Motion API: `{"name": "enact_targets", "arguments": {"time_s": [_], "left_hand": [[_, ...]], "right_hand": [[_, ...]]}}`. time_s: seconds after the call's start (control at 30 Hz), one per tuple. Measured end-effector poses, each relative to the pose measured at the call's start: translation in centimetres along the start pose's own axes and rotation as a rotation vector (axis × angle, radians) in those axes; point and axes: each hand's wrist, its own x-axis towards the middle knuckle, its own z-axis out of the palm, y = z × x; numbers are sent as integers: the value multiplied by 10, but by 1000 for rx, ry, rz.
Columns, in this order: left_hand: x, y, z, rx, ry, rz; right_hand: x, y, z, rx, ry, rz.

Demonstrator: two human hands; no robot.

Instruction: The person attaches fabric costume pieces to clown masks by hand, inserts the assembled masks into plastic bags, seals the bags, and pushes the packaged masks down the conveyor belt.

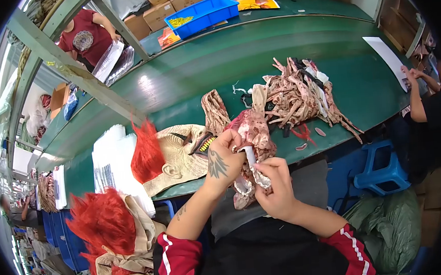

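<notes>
At the table's near edge, both my hands hold a floppy pink-and-red mottled latex piece (254, 127) with a pale inner side. My left hand (225, 156) has its fingers curled on the piece's edge. Opposite it, my right hand (277, 189) pinches the folded lower edge. Between the hands shows a white strip (250, 155); whether it is attached cannot be told. Left of my hands lies a wrinkled latex mask (183, 153) with red hair and yellow teeth. Beyond them is a heap of similar stringy latex pieces (294, 94).
A stack of white bags or sheets (112, 160) lies left on the green table (184, 63). Red-haired masks (106, 219) are piled at my lower left. A blue bin (202, 17) stands at the back, a blue stool (381, 169) right. Co-workers are at the far left and right.
</notes>
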Motion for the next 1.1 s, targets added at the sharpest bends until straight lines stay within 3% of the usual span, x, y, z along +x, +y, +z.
{"name": "enact_targets", "arguments": {"time_s": [0.1,0.17,0.2,0.23,0.43,0.5,0.57,0.63,0.7,0.77,0.9,1.03,1.1], "left_hand": [[-5,-10,-3,103,68,91],[-5,-14,2,124,104,144],[-5,-15,3,186,127,229],[-5,-14,5,247,152,315],[-7,-13,1,325,137,365],[-8,-13,-3,349,119,387],[-10,-10,-6,303,10,330],[-8,-18,-6,232,-32,305],[-6,-23,4,-112,134,135],[-8,-17,-1,-121,100,54],[-10,-23,1,22,73,147],[-11,-28,3,25,151,157],[-11,-29,5,-72,181,61]], "right_hand": [[-8,5,3,160,38,105],[-6,8,2,627,32,275],[-4,10,3,629,36,285],[-3,9,2,626,40,286],[2,-1,-23,250,71,324],[9,4,-34,-109,198,-35],[12,4,-34,-127,209,-88],[13,5,-30,-259,109,-296],[3,2,-18,-210,67,-292],[-4,-5,-4,-121,-36,-261],[-5,-2,15,-174,-176,-215],[-1,-13,11,-78,-130,-127],[-3,-13,13,-112,-135,-129]]}}
